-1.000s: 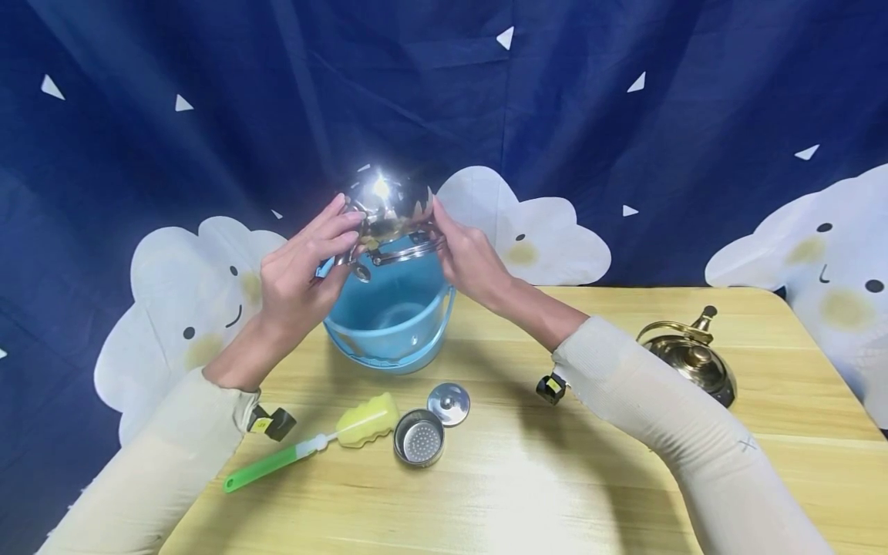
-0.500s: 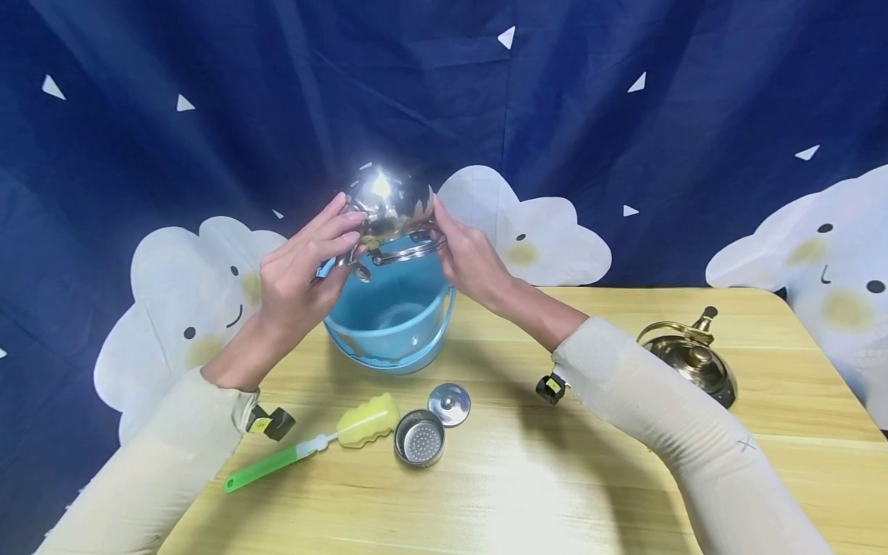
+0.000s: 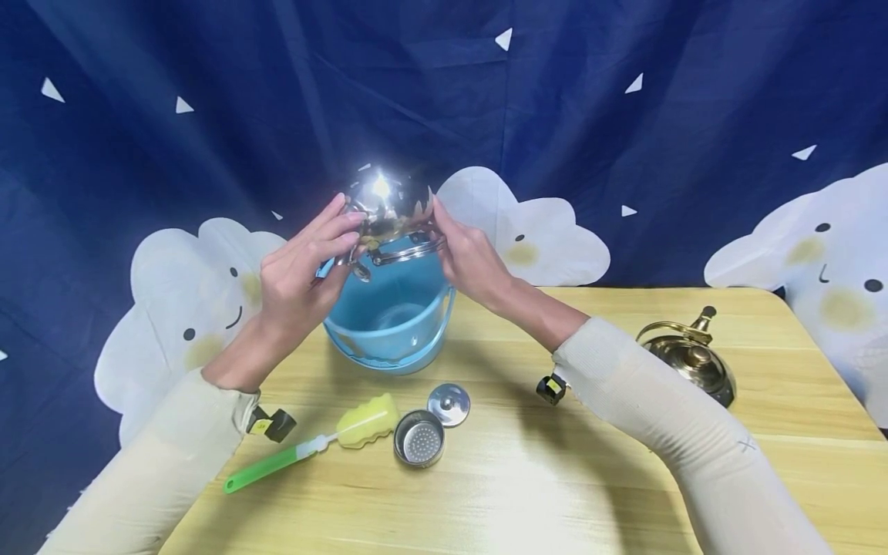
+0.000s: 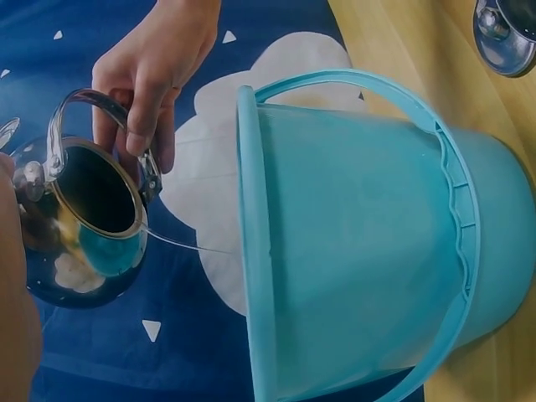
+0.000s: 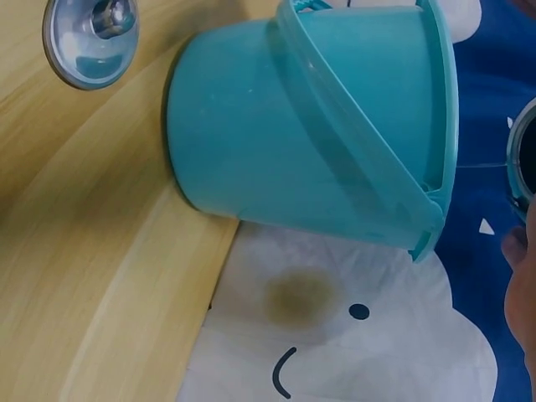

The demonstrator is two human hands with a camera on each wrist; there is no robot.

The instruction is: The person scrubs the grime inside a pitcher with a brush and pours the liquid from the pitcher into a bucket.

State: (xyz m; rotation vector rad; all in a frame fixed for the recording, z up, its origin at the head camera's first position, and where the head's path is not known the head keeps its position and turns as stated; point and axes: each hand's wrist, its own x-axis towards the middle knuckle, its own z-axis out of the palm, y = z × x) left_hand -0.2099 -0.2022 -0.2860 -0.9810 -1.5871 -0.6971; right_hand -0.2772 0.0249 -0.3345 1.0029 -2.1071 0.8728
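A shiny steel teapot hangs bottom-up and tilted over the light blue bucket. My left hand grips its left side, with the fingers spread along the body. On the other side, my right hand pinches the body and the base of the handle. The left wrist view shows the teapot's dark round mouth facing the bucket, and a thin thread of water running from its rim. Only a sliver of the teapot's rim enters the right wrist view.
Before the bucket lie a yellow sponge brush with a green handle, a perforated steel strainer and a small round lid. A brass-coloured teapot stands at right beyond the right sleeve. A blue curtain hangs behind.
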